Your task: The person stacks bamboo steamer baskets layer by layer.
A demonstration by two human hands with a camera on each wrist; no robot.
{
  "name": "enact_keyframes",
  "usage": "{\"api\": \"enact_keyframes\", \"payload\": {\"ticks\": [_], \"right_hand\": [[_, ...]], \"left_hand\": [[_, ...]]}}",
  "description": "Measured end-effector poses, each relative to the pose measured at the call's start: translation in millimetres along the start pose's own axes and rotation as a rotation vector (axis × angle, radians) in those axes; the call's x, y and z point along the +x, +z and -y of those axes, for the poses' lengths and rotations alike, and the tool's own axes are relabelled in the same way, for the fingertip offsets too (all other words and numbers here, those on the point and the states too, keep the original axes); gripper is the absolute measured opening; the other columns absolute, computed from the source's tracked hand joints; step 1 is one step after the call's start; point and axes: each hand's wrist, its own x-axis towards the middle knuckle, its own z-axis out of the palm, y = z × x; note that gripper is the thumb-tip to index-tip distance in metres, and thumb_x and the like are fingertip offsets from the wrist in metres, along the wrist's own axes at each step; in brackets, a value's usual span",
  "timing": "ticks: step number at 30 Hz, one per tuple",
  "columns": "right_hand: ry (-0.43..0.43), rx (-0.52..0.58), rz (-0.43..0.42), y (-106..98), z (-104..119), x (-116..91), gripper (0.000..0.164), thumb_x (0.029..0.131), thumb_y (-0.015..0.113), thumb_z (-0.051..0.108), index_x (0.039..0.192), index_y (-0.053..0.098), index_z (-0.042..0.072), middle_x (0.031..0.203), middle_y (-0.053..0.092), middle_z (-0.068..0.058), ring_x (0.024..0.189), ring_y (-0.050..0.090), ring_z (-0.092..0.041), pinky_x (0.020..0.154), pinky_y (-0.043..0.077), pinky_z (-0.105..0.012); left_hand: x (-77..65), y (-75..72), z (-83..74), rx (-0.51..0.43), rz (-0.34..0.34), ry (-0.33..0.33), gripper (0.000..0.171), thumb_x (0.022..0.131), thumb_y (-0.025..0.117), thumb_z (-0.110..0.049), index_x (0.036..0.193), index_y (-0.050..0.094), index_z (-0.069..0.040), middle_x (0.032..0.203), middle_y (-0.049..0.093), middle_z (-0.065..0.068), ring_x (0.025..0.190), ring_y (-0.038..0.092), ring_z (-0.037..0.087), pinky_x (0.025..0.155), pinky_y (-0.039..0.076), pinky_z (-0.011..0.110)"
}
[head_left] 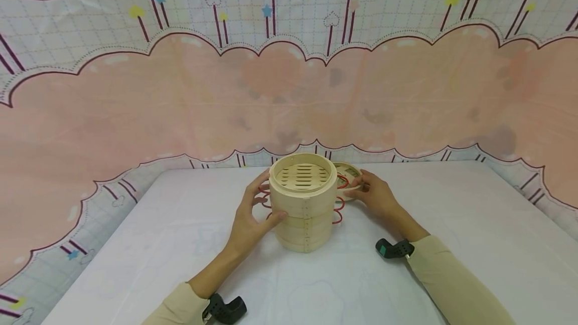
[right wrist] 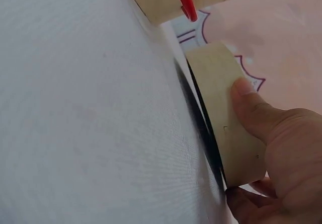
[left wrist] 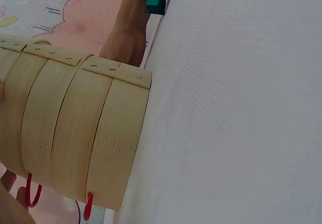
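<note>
A stack of bamboo steamer baskets (head_left: pixel 303 214) stands upright on the table, its slatted top tier uncovered and red loops on both sides. My left hand (head_left: pixel 253 214) grips the stack from the left, thumb on the front and fingers around the far side. Behind the stack to the right is a round bamboo lid (head_left: pixel 347 169), partly hidden by it. With thumb and fingers my right hand (head_left: pixel 372 194) pinches the rim of this lid. In the right wrist view, a dark gap runs between the lid (right wrist: pixel 219 108) and the tabletop, with fingertips at its lower edge.
White cloth covers the table (head_left: pixel 189 234). Close behind the stack, a peach-and-white patterned backdrop (head_left: pixel 271 99) rises at the table's far edge. Dark wrist devices (head_left: pixel 395 249) sit by both sleeves.
</note>
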Motion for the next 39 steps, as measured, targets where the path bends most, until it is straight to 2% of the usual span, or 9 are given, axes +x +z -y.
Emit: {"api": "enact_keyframes", "payload": {"ticks": [3,7,10,15,19,22,25,35,39], "right_hand": [[-0.005,0.007,-0.006,-2.6,0.7,-0.5,0.025,0.083,0.075,0.026,0.092,0.061,0.008,0.147,0.035,-0.024,0.131,0.037,-0.042,0.105,0.031,-0.052],[-0.013,-0.001,-0.033,-10.1,4.1,-0.3,0.025,0.085,0.074,0.026,0.093,0.061,0.007,0.13,0.052,-0.017,0.121,0.046,-0.034,0.101,0.037,-0.049],[-0.04,-0.013,-0.059,-17.1,7.0,0.5,0.027,0.084,0.074,0.028,0.093,0.061,0.006,0.116,0.056,-0.012,0.108,0.05,-0.028,0.093,0.042,-0.044],[-0.087,-0.024,-0.08,-31.4,16.8,-0.9,0.031,0.083,0.074,0.036,0.093,0.062,0.008,0.105,0.058,-0.008,0.097,0.05,-0.024,0.082,0.041,-0.039],[-0.099,0.031,-0.086,-44.1,29.1,-3.4,0.033,0.083,0.074,0.035,0.094,0.061,0.007,0.117,0.059,-0.011,0.112,0.051,-0.027,0.092,0.042,-0.045],[-0.103,0.067,-0.094,-53.5,39.7,-6.2,0.032,0.084,0.074,0.033,0.095,0.061,0.005,0.136,0.05,-0.015,0.127,0.044,-0.033,0.099,0.039,-0.051],[-0.101,0.084,-0.102,-61.3,49.3,-8.8,0.032,0.084,0.074,0.03,0.095,0.06,0.003,0.145,0.041,-0.017,0.131,0.038,-0.038,0.099,0.039,-0.052],[-0.157,0.109,-0.103,-73.0,64.7,-8.8,0.032,0.084,0.075,0.025,0.094,0.058,-0.001,0.146,0.038,-0.017,0.132,0.037,-0.036,0.096,0.043,-0.043],[-0.159,0.112,-0.117,-76.6,70.0,-11.3,0.034,0.084,0.075,0.027,0.096,0.058,0.0,0.145,0.041,-0.015,0.126,0.044,-0.036,0.087,0.05,-0.028]], "left_hand": [[0.5,-1.4,-13.4,-0.014,-0.002,-0.004,0.084,0.079,0.077,-0.006,0.148,0.031,-0.015,0.148,0.037,-0.001,0.12,0.043,0.02,0.092,0.041,0.046],[1.8,-3.0,-34.5,-0.017,-0.006,0.0,0.082,0.076,0.076,0.004,0.145,0.032,-0.005,0.146,0.039,0.008,0.118,0.044,0.021,0.091,0.041,0.051],[2.1,-3.1,-36.0,-0.007,-0.007,0.004,0.082,0.076,0.076,0.003,0.145,0.033,-0.004,0.145,0.039,0.009,0.117,0.044,0.02,0.09,0.041,0.05],[2.3,-3.1,-35.7,-0.009,-0.007,0.012,0.082,0.075,0.076,0.004,0.145,0.033,-0.004,0.144,0.041,0.011,0.117,0.044,0.021,0.09,0.041,0.05],[1.4,-3.7,-36.3,-0.014,-0.007,0.004,0.082,0.076,0.076,0.004,0.145,0.033,-0.004,0.143,0.041,0.01,0.117,0.044,0.021,0.09,0.041,0.051],[0.7,-4.2,-36.9,-0.013,-0.005,-0.002,0.082,0.076,0.076,0.004,0.145,0.032,-0.004,0.144,0.04,0.009,0.118,0.044,0.021,0.091,0.041,0.052],[0.3,-4.6,-37.0,-0.013,-0.001,-0.004,0.082,0.076,0.075,0.004,0.145,0.032,-0.004,0.144,0.04,0.009,0.118,0.044,0.021,0.091,0.041,0.051],[1.4,-4.6,-36.9,-0.023,0.001,0.002,0.082,0.077,0.075,0.004,0.145,0.032,-0.005,0.145,0.039,0.009,0.118,0.044,0.021,0.09,0.041,0.052],[1.6,-4.0,-35.5,-0.015,-0.003,0.011,0.081,0.076,0.075,0.004,0.144,0.033,-0.004,0.143,0.041,0.01,0.117,0.045,0.021,0.089,0.042,0.05]]}}
